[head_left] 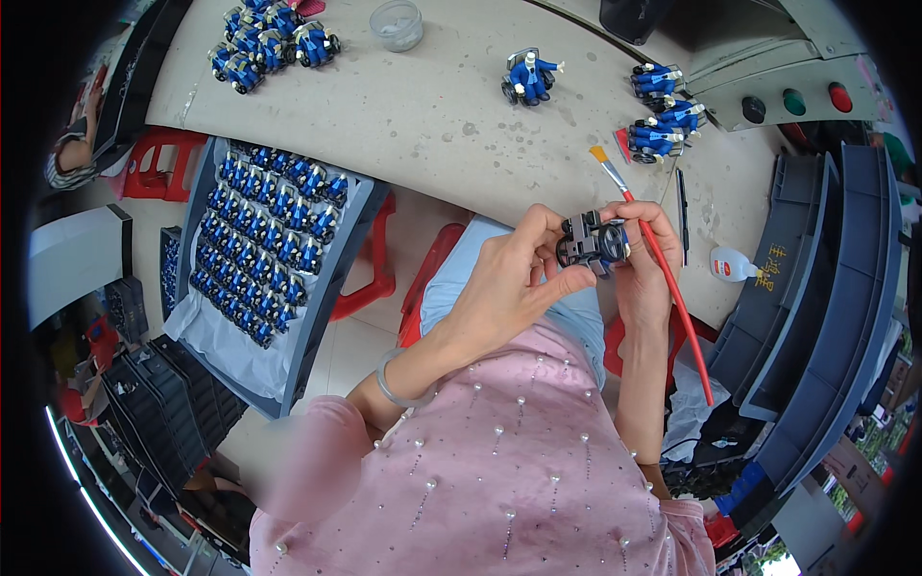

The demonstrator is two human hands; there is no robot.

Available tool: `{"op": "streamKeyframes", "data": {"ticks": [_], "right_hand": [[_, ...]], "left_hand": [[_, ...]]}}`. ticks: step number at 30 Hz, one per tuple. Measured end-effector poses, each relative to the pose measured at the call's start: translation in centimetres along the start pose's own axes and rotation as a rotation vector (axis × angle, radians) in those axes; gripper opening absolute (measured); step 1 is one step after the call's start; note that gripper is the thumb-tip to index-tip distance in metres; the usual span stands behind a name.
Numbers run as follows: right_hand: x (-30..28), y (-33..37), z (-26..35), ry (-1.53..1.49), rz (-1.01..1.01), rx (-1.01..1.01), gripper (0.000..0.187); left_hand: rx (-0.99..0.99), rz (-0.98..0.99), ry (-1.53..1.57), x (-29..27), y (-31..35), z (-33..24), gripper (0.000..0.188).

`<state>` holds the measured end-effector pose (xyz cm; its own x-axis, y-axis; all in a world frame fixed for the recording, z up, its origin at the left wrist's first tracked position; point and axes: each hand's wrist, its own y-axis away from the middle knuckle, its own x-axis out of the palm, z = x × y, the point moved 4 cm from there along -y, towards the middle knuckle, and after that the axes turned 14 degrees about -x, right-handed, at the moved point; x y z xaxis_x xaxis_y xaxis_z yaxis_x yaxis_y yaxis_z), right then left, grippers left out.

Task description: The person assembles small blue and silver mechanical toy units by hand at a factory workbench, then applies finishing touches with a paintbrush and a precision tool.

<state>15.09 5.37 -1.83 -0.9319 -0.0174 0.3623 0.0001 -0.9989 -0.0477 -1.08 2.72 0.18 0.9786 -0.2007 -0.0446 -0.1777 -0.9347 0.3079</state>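
Above my lap, at the table's near edge, both hands hold one small wheelchair figurine (593,243), its dark wheels and frame turned up toward me. My left hand (523,274) grips it from the left between thumb and fingers. On the other side, my right hand (642,254) closes round its right edge, where a bit of blue shows. A red-handled paintbrush (672,288) is also tucked in my right hand, bristles pointing up and away. Straight ahead on the table sits a single blue-suited wheelchair figurine (530,77).
A grey tray (327,307) at left carries rows of figurines. More figurines lie grouped at the far left (264,43) and right (663,115). A clear cup (397,26), a black pen-like stick (683,216) and a white bottle (732,265) are on the table (423,125). Grey crates (845,288) stand right.
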Motion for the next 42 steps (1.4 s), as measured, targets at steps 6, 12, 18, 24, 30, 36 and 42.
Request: {"op": "streamKeyframes", "data": {"ticks": [6, 12, 18, 24, 30, 36, 42], "right_hand": [[1.0, 0.0, 0.8, 0.063, -0.004, 0.044, 0.016], [0.9, 0.2, 0.4, 0.073, -0.010, 0.095, 0.017], [1.1, -0.1, 1.4, 0.279, -0.061, 0.109, 0.018], [1.7, -0.6, 3.1, 0.440, -0.028, 0.100, 0.019], [1.4, -0.6, 3.2, 0.450, -0.028, 0.122, 0.019], [1.6, -0.6, 3.3, 0.421, -0.035, 0.075, 0.023], [2.0, -0.6, 3.6, 0.435, 0.007, 0.013, 0.025]], "left_hand": [[-0.019, -0.063, 0.034, -0.2, 0.1, -0.3, 0.048], [-0.034, -0.109, -0.109, -1.0, 0.3, -0.4, 0.051], [-0.059, -0.181, -0.090, -1.2, 0.0, -0.3, 0.049], [0.057, -0.069, 0.143, -1.2, -0.6, 0.8, 0.053], [-0.130, 0.180, 0.313, -0.7, -0.6, 1.6, 0.049], [-0.171, 0.236, 0.497, -0.6, -0.9, 1.7, 0.042], [-0.205, 0.206, 0.496, -0.5, -0.8, 2.3, 0.043]]}}
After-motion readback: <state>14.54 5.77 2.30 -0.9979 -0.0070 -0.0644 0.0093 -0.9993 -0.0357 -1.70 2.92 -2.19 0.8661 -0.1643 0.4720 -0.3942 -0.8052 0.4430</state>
